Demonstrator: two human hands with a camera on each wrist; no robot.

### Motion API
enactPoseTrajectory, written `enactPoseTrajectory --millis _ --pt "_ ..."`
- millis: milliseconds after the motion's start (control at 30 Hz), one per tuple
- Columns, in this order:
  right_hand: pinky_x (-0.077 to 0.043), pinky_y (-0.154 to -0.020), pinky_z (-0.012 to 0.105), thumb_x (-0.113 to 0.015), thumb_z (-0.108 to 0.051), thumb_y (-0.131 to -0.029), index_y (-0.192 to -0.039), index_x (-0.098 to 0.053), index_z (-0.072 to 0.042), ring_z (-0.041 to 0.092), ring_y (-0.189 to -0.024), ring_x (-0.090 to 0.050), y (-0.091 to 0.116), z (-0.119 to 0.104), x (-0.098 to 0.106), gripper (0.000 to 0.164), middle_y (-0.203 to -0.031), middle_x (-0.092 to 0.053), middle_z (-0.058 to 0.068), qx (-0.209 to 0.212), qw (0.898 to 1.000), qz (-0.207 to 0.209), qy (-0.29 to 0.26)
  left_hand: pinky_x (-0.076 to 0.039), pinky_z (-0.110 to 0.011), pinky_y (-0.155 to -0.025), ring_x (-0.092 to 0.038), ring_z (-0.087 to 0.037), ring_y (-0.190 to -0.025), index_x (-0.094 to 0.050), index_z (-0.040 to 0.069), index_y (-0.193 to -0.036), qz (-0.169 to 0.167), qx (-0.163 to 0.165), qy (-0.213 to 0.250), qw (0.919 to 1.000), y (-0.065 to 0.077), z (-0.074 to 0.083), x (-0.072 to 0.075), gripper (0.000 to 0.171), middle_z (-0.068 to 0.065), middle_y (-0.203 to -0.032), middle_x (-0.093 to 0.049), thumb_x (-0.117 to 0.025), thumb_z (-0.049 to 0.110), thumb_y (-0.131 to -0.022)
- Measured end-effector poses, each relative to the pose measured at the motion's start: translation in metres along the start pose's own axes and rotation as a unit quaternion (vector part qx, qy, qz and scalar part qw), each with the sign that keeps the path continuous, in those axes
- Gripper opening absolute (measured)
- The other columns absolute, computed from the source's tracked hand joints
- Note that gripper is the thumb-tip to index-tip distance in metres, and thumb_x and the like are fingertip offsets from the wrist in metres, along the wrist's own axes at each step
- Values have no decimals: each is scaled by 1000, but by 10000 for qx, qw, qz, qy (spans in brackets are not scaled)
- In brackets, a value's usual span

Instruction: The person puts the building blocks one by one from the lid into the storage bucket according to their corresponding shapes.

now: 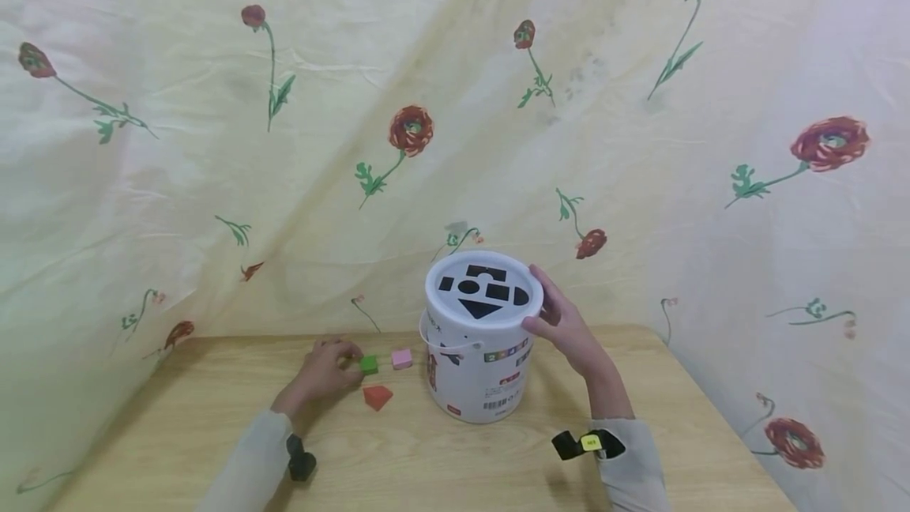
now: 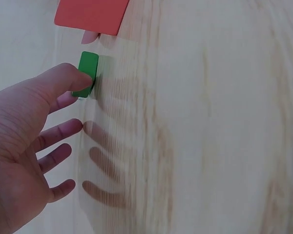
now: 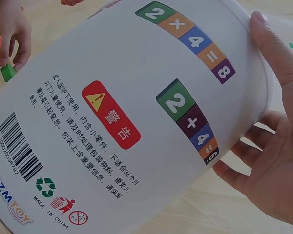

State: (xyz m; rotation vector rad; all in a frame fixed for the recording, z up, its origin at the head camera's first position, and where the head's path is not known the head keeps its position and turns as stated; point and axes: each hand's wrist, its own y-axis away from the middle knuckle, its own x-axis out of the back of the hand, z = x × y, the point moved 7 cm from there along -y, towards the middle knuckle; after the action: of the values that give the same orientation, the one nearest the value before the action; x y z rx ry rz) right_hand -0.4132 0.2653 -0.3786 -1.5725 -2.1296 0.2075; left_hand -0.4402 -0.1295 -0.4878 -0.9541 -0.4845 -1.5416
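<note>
My left hand (image 1: 328,372) pinches a small green block (image 2: 88,73) between thumb and forefinger at the table surface, its other fingers spread. Beside it lie a pink block (image 1: 401,359) and a red-orange angular block (image 1: 377,397), the latter partly cut off in the left wrist view. A white toy bucket (image 1: 478,370) stands upright to their right, its lid (image 1: 455,308) pierced with dark shaped holes. My right hand (image 1: 569,330) grips the bucket's upper right side, thumb at the front of the rim and fingers behind.
The wooden table (image 1: 398,464) reaches back to a flower-printed cloth (image 1: 320,180) that hangs behind and at both sides. A thin bucket handle (image 1: 444,346) droops at the front left of the bucket.
</note>
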Motion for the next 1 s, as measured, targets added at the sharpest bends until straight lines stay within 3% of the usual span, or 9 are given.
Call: enactPoseTrajectory --millis 300,500,733,1000 --pt "-19 -121 65 -68 -20 -95 -165 -14 -25 36 -158 -14 0 0 0 88 -172 -15 3 -21 10000 -1 -14 -37 -65 -103 -49 -36 -121 -74 13 -104 44 131 171 9998 6 -4 7 33 -12 -124 -66 -87 21 -74" --pt "-19 -120 66 -68 -20 -95 -165 -14 -25 37 -158 -14 0 0 0 88 -172 -15 3 3 10000 4 3 -34 -69 -106 -49 -40 -124 -74 14 -104 128 83 394 9991 6 -2 14 29 -12 -122 -68 -85 17 -77" --pt "-18 -120 67 -68 -20 -95 -165 -13 -24 38 -158 -14 0 1 0 89 -172 -14 3 -2 10000 -51 -44 -43 -60 -98 -50 -40 -118 -73 10 -106 272 -59 554 9981 7 14 33 29 -12 -119 -65 -82 16 -80" --pt "-19 -120 66 -68 -21 -95 -164 -14 -27 38 -158 -15 -1 3 1 88 -172 -16 2 -11 10000 -4 43 -42 -61 -96 -51 -40 -115 -74 8 -104 656 -781 362 9941 -3 49 59 28 -13 -112 -69 -83 13 -78"
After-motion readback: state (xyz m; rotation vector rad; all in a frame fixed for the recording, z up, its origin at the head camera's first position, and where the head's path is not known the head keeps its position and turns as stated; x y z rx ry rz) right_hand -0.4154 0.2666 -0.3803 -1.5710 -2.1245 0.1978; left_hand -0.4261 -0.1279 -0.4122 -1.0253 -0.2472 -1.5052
